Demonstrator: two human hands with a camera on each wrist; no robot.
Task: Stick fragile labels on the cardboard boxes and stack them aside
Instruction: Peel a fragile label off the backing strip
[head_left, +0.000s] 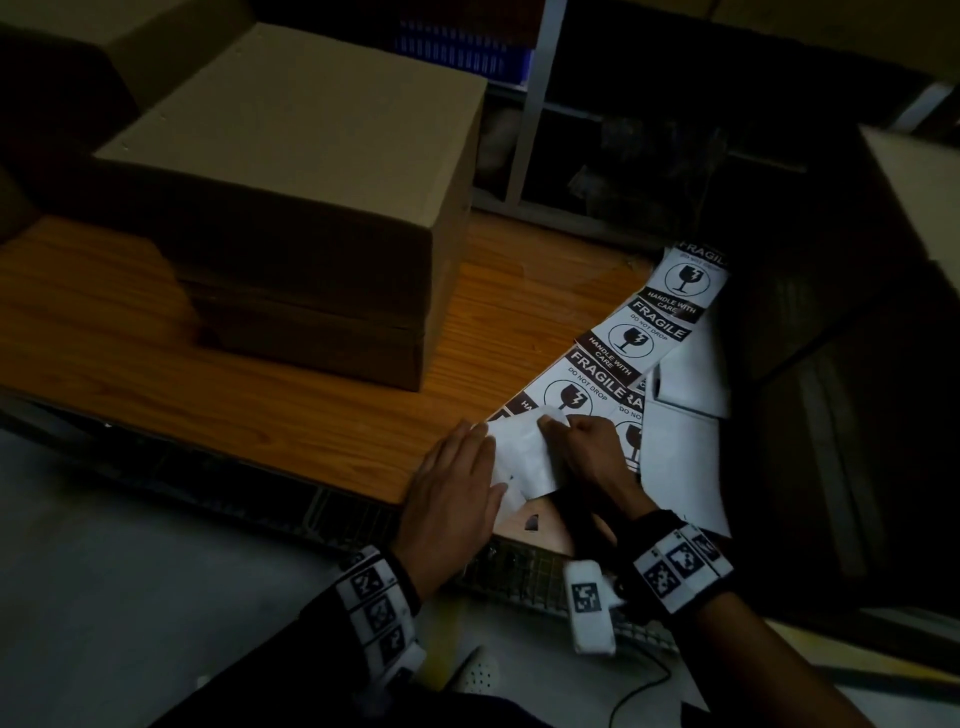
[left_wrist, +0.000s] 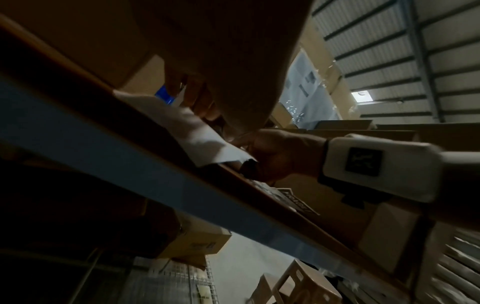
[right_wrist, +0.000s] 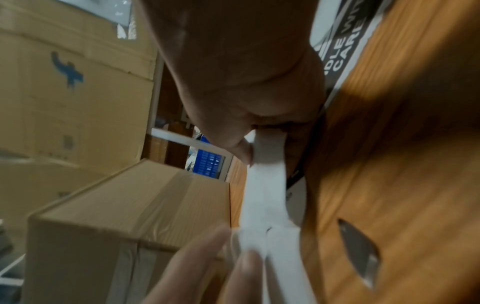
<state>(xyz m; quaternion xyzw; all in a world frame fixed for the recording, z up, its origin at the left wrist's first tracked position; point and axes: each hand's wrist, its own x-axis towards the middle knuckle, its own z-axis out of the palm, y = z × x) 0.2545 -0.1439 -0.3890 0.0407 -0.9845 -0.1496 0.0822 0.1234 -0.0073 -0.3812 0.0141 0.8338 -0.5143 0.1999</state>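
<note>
A strip of black-and-white fragile labels (head_left: 618, 353) runs across the wooden table (head_left: 156, 374) from the far right toward me. At its near end a white label (head_left: 524, 457) curls up, blank side showing. My left hand (head_left: 457, 478) lies flat with straight fingers on the paper's left edge. My right hand (head_left: 550, 423) pinches the lifted corner between thumb and fingers; the right wrist view shows that pinch (right_wrist: 250, 148) on the white label (right_wrist: 265, 195). A plain cardboard box (head_left: 311, 135) sits on lower boxes (head_left: 322, 343) at left, apart from both hands.
A metal shelf frame (head_left: 530, 104) with a blue crate (head_left: 457, 52) stands behind the table. Another cardboard box (head_left: 914, 197) is at the far right. Wire mesh (head_left: 519, 571) runs below the table's front edge. The table has a small hole (right_wrist: 358, 253) near my hands.
</note>
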